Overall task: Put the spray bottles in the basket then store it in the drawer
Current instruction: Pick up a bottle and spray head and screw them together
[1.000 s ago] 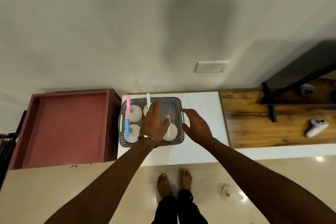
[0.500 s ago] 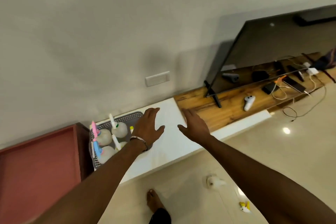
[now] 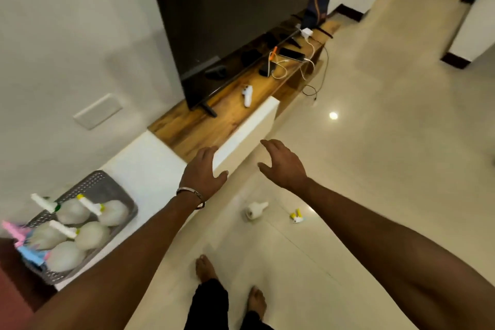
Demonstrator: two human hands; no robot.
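Observation:
A grey perforated basket (image 3: 107, 185) stands on the white counter (image 3: 150, 166) at the lower left. It holds several pale spray bottles (image 3: 92, 234) with white, pink and blue heads. On the floor lie a headless white bottle (image 3: 254, 212) and, apart from it, a yellow-and-white spray head (image 3: 296, 216). My left hand (image 3: 205, 177), with a bracelet on the wrist, hovers open over the counter's right edge. My right hand (image 3: 284, 166) is open above the floor, to the right of the left one. Neither hand touches anything.
A dark red drawer (image 3: 10, 292) shows at the bottom left corner beside the basket. A wooden shelf (image 3: 214, 120) carries a large TV (image 3: 227, 21), a white controller (image 3: 247, 95), phones and cables. My bare feet (image 3: 206, 268) stand on the glossy tiled floor.
The view has swung to the right, so the basket slid to the lower left. Both hands left the basket and moved right, past the counter's edge, still holding nothing.

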